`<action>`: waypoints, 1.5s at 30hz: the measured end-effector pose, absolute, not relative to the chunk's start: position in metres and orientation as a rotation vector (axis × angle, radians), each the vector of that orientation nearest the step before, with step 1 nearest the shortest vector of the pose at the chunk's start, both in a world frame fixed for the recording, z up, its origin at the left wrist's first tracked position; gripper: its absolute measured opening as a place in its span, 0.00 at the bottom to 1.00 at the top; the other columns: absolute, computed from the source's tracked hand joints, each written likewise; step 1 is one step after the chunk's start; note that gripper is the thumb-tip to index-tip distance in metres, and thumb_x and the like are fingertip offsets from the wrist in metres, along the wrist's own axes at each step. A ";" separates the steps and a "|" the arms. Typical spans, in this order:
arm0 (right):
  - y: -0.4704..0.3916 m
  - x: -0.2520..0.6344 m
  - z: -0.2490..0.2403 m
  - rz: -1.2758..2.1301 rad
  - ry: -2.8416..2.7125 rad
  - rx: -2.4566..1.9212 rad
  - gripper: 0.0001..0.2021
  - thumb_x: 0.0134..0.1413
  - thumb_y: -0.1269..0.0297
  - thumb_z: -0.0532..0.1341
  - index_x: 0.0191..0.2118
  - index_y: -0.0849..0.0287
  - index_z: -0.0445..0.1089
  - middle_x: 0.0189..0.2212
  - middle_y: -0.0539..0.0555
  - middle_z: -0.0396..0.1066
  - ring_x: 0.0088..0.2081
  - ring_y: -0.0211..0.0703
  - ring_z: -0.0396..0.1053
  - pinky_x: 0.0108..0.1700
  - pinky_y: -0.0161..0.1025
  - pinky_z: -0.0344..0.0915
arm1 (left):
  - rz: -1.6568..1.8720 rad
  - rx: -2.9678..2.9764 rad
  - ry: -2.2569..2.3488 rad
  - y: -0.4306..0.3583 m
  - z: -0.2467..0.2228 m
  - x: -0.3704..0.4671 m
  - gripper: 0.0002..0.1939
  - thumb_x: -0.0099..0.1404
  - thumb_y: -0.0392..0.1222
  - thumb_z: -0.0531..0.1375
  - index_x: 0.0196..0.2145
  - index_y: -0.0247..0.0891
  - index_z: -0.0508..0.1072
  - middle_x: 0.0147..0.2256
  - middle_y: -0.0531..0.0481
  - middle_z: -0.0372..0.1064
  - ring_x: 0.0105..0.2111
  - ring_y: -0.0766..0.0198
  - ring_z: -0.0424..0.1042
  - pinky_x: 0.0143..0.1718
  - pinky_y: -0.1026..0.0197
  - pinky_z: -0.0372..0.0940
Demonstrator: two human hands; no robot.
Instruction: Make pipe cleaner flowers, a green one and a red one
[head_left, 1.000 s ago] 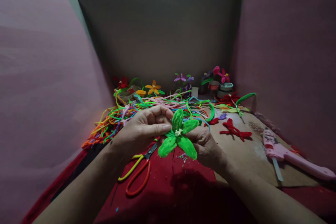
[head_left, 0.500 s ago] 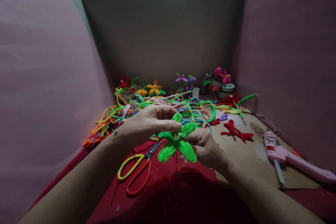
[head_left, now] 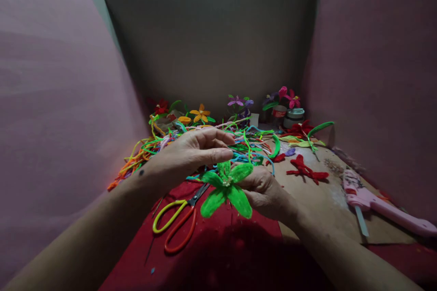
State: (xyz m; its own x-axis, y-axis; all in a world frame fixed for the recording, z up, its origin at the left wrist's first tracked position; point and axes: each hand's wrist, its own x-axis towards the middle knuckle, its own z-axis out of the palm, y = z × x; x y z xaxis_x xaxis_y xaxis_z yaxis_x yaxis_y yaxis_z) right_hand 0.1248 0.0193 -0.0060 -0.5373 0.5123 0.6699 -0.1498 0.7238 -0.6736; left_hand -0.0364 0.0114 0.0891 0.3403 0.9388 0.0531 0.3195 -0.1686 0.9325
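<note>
A green pipe-cleaner flower (head_left: 218, 195) with several fuzzy petals and pale stamens at its centre faces me. My right hand (head_left: 264, 191) is closed on it from behind at the right; the petals hide the fingertips and the exact grip. My left hand (head_left: 201, 148) hovers just above the upper petal, thumb and fingers apart, with nothing between them. Below and left of the flower lie scissors (head_left: 184, 218) with one yellow and one red handle, their blade tips partly covered by a petal.
Behind my hands spreads a heap of coloured pipe cleaners (head_left: 146, 150). On the cardboard (head_left: 307, 204) at right lie a red petal piece (head_left: 307, 170) and a pink glue gun (head_left: 382, 207). An orange flower (head_left: 200, 112) and a jar (head_left: 294, 118) stand farther back.
My left hand has come off the upper petal and its fingers have parted. The flower has dropped slightly and shifted a little left, still held by my right hand.
</note>
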 end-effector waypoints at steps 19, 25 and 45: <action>0.022 0.126 -0.010 0.937 -1.832 -0.340 0.09 0.51 0.69 0.56 0.23 0.61 0.68 0.20 0.48 0.61 0.24 0.33 0.58 0.27 0.32 0.59 | 0.653 1.960 1.271 0.018 0.094 -0.022 0.13 0.55 0.50 0.60 0.30 0.37 0.73 0.24 0.53 0.65 0.22 0.69 0.61 0.22 0.67 0.54; 0.026 0.125 -0.015 0.895 -1.674 -0.485 0.12 0.52 0.64 0.58 0.20 0.60 0.67 0.18 0.48 0.60 0.24 0.35 0.58 0.30 0.36 0.62 | 1.151 2.239 1.485 -0.004 0.085 -0.034 0.19 0.60 0.53 0.54 0.43 0.39 0.69 0.39 0.48 0.69 0.37 0.60 0.68 0.39 0.61 0.62; 0.023 0.121 -0.015 0.694 -1.662 -0.518 0.22 0.52 0.58 0.57 0.15 0.58 0.47 0.16 0.45 0.47 0.23 0.35 0.47 0.24 0.35 0.48 | 1.231 2.479 1.067 0.009 0.025 -0.014 0.31 0.54 0.49 0.63 0.52 0.35 0.60 0.52 0.40 0.60 0.54 0.55 0.58 0.56 0.51 0.54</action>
